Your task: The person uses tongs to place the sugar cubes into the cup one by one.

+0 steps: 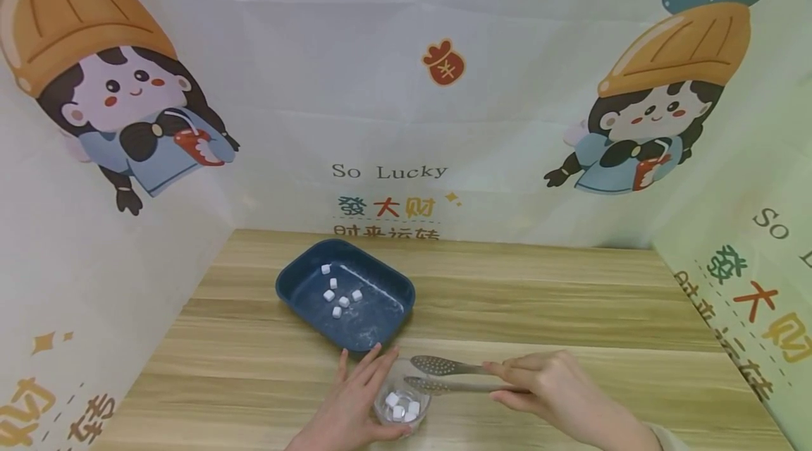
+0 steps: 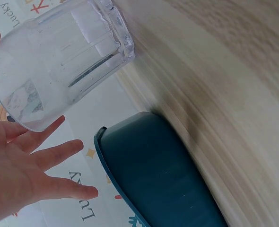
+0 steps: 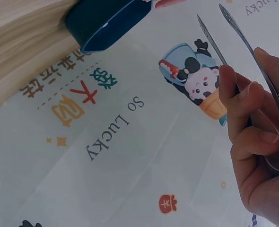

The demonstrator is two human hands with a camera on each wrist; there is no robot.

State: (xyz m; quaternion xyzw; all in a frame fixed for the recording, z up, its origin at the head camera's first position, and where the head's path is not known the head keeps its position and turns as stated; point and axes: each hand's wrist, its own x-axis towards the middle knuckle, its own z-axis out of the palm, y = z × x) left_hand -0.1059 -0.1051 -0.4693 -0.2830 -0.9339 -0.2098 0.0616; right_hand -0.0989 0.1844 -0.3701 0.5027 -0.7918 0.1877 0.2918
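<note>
A clear plastic cup (image 1: 384,409) with several small white cubes (image 1: 398,414) showing inside stands upright on the wooden table. My left hand (image 1: 352,398) holds it near the rim, thumb on the near side and index finger across, the other fingers spread out. Seen from the left wrist, the cup (image 2: 59,61) lies between thumb and fingers of that hand (image 2: 21,165). Metal tongs (image 1: 444,366) with perforated tips are gripped in my right hand (image 1: 558,387). Their tips are spread apart above the cup, with nothing between them. The right wrist view shows the tongs (image 3: 267,80) parted too.
Just beyond the left hand sits a dark blue rectangular tray (image 1: 398,290), holding several more white cubes (image 1: 343,301) and whitish smears on its floor. Bare wood of the table (image 1: 539,296) extends to the right. Printed cloth walls (image 1: 317,84) enclose the back and sides.
</note>
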